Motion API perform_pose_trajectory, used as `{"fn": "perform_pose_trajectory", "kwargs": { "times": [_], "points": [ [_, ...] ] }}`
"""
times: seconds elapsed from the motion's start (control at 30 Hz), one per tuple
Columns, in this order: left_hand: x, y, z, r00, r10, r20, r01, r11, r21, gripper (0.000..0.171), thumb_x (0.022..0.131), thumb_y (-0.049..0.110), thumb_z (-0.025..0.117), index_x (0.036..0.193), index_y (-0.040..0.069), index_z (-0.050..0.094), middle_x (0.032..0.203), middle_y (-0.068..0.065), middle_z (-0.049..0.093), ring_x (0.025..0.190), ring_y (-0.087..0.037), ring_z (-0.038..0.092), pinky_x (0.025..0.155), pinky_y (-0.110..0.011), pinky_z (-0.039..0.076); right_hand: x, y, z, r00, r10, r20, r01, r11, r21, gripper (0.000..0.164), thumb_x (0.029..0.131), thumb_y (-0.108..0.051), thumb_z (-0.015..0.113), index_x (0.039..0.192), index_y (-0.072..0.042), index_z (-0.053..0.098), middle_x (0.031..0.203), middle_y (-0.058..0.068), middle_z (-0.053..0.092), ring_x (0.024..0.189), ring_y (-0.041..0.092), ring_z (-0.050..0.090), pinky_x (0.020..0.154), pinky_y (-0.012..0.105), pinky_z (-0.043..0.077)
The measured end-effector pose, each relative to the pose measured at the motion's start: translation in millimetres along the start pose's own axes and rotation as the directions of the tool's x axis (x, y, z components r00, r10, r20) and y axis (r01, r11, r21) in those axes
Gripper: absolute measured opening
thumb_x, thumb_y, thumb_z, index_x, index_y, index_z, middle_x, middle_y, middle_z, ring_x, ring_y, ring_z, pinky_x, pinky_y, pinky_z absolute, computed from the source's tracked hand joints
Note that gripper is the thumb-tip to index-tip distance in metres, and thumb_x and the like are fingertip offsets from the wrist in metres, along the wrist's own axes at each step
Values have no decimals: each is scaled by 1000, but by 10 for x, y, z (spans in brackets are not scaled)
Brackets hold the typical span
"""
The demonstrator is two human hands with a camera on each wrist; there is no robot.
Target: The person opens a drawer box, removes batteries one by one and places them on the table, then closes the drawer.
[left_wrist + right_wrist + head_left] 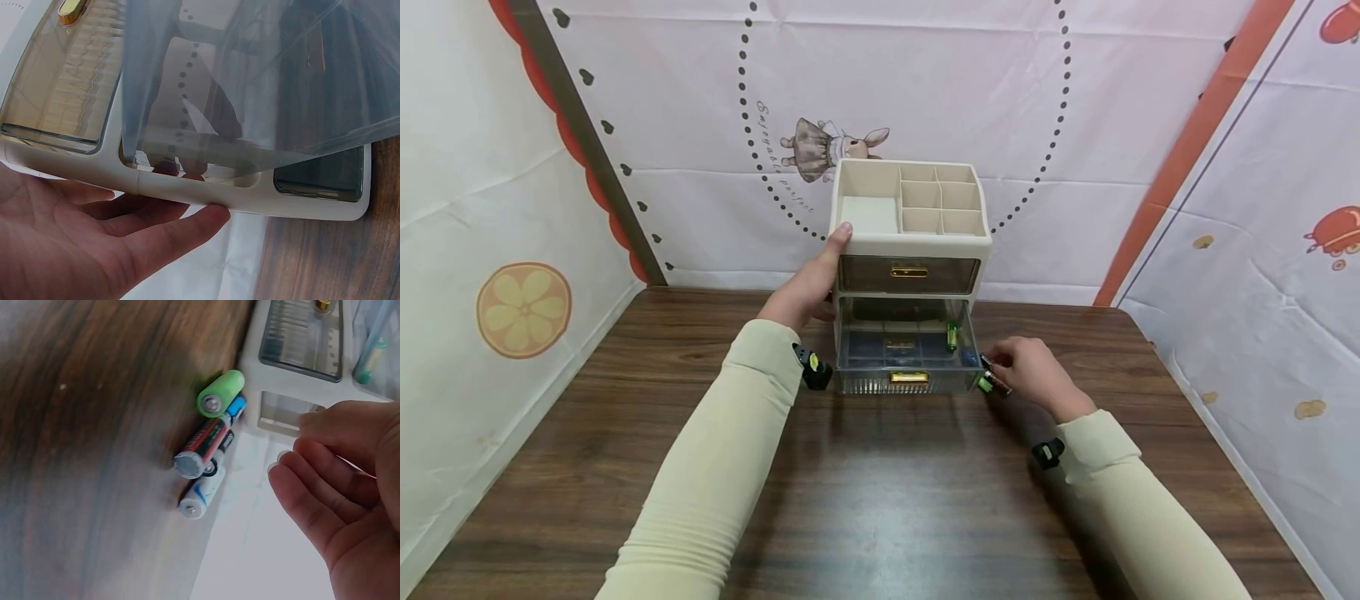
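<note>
A cream desktop organizer [917, 248] has a clear drawer [868, 381] pulled out below a closed upper one. My left hand [808, 287] rests on the organizer's left side, its thumb on the front top corner; in the left wrist view its fingers lie extended along the side wall. My right hand [1033, 371] is beside the drawer's right side, close to several loose batteries. In the right wrist view its fingers are loosely bent with nothing visible between them. A green battery [220, 394], a black-and-red battery [203, 445] and a white battery [201, 495] lie together on the table.
Inside the pulled-out drawer are a green battery [952, 337] and a small blue item [969, 357]. Open compartments [921, 194] divide the organizer's top. The dark wooden table [880, 500] is bordered by printed cloth [910, 83] behind and at both sides.
</note>
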State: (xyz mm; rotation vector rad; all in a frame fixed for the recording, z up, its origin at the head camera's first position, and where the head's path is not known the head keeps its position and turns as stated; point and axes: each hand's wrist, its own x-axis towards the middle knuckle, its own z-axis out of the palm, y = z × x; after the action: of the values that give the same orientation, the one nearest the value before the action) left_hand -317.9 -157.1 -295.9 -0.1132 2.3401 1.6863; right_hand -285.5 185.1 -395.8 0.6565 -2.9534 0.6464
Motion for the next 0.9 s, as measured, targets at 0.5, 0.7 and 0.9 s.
{"fn": "perform_pose_trajectory", "kwargs": {
  "times": [0.5, 0.7, 0.9],
  "points": [
    [14, -4, -2, 1000, 0, 7, 0, 1000, -6, 113, 73, 94, 21, 154, 14, 19, 147, -19, 30, 125, -39, 44, 93, -61, 47, -57, -187, -123, 994, -37, -107, 42, 998, 40, 18, 92, -13, 65, 106, -6, 72, 96, 8, 69, 82, 19, 64, 70, 39, 55],
    [-1, 9, 3, 1000, -7, 7, 7, 1000, -7, 112, 74, 93, 22, 154, 14, 19, 147, -18, 30, 125, -38, 44, 94, -61, 47, -81, -282, -177, 986, -34, -166, 47, 996, 78, 19, 92, -12, 65, 109, -4, 71, 98, 10, 70, 85, 22, 67, 73, 42, 57],
    [-7, 10, -4, 1000, -10, 15, 10, 1000, -13, 113, 74, 93, 21, 154, 13, 19, 147, -19, 30, 126, -39, 44, 94, -61, 47, -113, -397, -235, 973, -47, -226, 74, 991, 113, 20, 91, -12, 66, 110, -6, 70, 97, 8, 70, 85, 21, 68, 73, 41, 58]
  ]
}}
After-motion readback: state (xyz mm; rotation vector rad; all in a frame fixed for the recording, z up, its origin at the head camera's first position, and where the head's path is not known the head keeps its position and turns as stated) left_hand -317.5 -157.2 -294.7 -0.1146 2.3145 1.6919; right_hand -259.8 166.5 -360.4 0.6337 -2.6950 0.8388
